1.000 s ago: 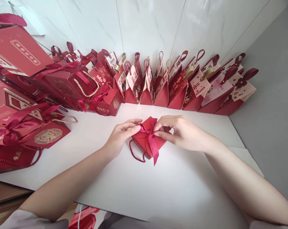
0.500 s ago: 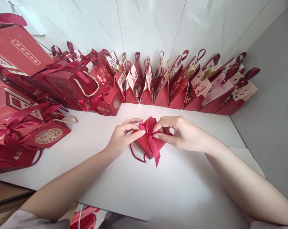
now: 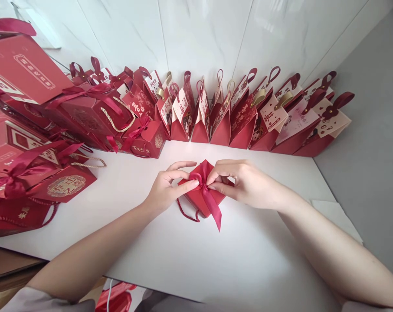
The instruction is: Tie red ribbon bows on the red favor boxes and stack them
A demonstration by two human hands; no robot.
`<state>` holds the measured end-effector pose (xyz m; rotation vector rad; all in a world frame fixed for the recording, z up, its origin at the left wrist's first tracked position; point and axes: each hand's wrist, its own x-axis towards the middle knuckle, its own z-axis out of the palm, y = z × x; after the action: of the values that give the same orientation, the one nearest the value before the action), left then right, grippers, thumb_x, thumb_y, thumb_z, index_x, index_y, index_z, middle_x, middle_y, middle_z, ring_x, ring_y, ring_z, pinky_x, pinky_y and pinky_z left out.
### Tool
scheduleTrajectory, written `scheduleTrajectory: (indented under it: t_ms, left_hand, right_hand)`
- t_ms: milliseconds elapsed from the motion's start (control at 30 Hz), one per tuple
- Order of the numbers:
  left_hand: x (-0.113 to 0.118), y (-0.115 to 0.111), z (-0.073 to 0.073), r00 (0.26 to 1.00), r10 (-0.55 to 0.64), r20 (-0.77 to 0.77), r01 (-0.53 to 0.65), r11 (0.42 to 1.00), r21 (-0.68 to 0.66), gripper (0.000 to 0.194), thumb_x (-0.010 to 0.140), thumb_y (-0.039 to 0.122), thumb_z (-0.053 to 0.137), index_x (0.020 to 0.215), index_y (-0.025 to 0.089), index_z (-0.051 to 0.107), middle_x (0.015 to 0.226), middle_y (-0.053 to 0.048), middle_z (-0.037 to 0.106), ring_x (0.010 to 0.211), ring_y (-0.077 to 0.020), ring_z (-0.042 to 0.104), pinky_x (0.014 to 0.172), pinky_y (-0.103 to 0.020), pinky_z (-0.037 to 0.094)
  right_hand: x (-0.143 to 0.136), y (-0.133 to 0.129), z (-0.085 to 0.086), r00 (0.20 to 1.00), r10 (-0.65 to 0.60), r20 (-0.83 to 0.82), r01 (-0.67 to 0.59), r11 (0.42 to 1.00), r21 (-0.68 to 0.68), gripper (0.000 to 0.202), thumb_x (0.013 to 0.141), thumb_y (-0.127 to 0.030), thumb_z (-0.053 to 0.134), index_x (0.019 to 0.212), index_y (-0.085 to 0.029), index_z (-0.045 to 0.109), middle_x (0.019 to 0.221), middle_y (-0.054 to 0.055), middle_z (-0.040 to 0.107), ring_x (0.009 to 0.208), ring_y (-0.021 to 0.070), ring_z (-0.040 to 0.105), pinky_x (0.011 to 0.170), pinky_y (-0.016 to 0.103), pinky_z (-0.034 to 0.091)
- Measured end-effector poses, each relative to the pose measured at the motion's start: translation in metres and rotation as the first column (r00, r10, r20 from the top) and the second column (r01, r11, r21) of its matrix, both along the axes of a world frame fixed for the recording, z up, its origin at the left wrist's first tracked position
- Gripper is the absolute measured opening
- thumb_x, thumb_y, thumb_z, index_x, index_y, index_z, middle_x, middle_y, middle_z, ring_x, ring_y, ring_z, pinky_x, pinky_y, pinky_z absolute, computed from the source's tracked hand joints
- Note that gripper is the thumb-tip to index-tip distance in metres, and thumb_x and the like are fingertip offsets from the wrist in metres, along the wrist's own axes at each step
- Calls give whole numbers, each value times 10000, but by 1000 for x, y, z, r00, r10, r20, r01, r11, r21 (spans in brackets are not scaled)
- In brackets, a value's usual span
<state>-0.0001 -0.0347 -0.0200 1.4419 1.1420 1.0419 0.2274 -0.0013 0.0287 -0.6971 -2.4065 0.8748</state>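
A small red gift box (image 3: 196, 200) stands on the white table in front of me, with a twisted dark red cord handle (image 3: 185, 213) drooping at its left. Across its top lies a crimson satin ribbon (image 3: 212, 207), knotted in the middle, one tail hanging over the near side. My left hand (image 3: 170, 184) pinches a ribbon loop between thumb and index finger, left of the knot. From the right, my right hand (image 3: 237, 181) has its thumb and fingertips closed on the ribbon at the knot. Its fingers hide part of the bow and the box's right side.
Red gift boxes with ribbons and cord handles (image 3: 66, 187) are piled at the left. A row of red and cream gift bags (image 3: 199, 117) lines the tiled wall. A white sheet (image 3: 336, 219) lies at the table's right edge, beside a grey wall (image 3: 375, 130).
My right hand has shifted slightly left at the knot, and the ribbon's hanging tail has swung a little right and down. My left hand has barely moved.
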Motion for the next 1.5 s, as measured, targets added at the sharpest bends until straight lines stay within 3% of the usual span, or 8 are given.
scheduleTrajectory:
  t_ms: [200,433,600,867,967,1100,1333,1500]
  left_hand:
    - [-4,3,3,997,-64,38,67,996,-61,91,781,322,754,833,260,797,1345,-67,593,1255,-300,546,1080,-443,423]
    - [-13,7,12,970,-78,-229,119,978,169,71,766,309,762,736,246,775,1407,-55,548,1327,-290,466,1124,-449,360]
    - [-18,13,4,968,-212,-137,238,946,219,55,799,293,723,797,271,774,1408,-53,508,1346,-282,444,1137,-455,342]
    - [-19,13,7,913,-408,26,405,911,80,235,764,410,677,645,207,674,1440,-90,462,1336,-368,432,1134,-495,313]
    - [-19,11,12,912,-410,-32,411,906,103,317,764,485,646,622,201,654,1451,-94,460,1388,-380,356,1169,-489,247]
    - [-18,8,15,921,-358,-154,378,915,137,238,757,378,727,620,198,652,1457,-75,456,1421,-341,322,1184,-456,241]
    - [-13,5,6,958,-268,99,275,959,-66,386,862,447,618,591,178,675,1453,-86,484,1204,-333,559,1022,-460,430]
    - [-8,6,7,975,-197,101,206,975,-88,404,882,428,607,575,166,632,1415,-88,534,1251,-320,527,1023,-424,415]
  right_hand:
    - [1,1,1,1000,26,14,-26,999,32,158,880,-51,586,913,-182,668,808,-2,653,697,119,548,652,240,428]
    - [5,7,0,993,120,1,-119,991,58,202,869,-17,569,935,-173,679,824,12,631,713,123,553,666,249,438]
    - [7,10,-4,987,160,-28,-158,986,58,207,897,-43,552,946,-186,694,863,32,636,741,133,578,684,259,455]
    - [6,11,-7,985,170,11,-170,978,118,193,871,-41,560,943,-181,672,875,40,592,749,141,534,688,263,436]
    - [6,9,-4,985,171,26,-173,971,167,187,837,-27,572,924,-176,643,878,39,587,764,151,522,700,273,426]
    - [5,4,0,986,132,101,-155,951,269,120,850,-69,586,914,-165,619,837,39,586,738,166,498,718,305,412]
    - [1,0,-2,990,103,92,-128,934,335,125,974,-216,531,929,-172,639,803,48,612,708,167,518,702,305,414]
    - [3,2,-4,986,141,87,-163,922,351,154,965,-160,515,912,-173,660,801,54,626,717,168,549,693,300,432]
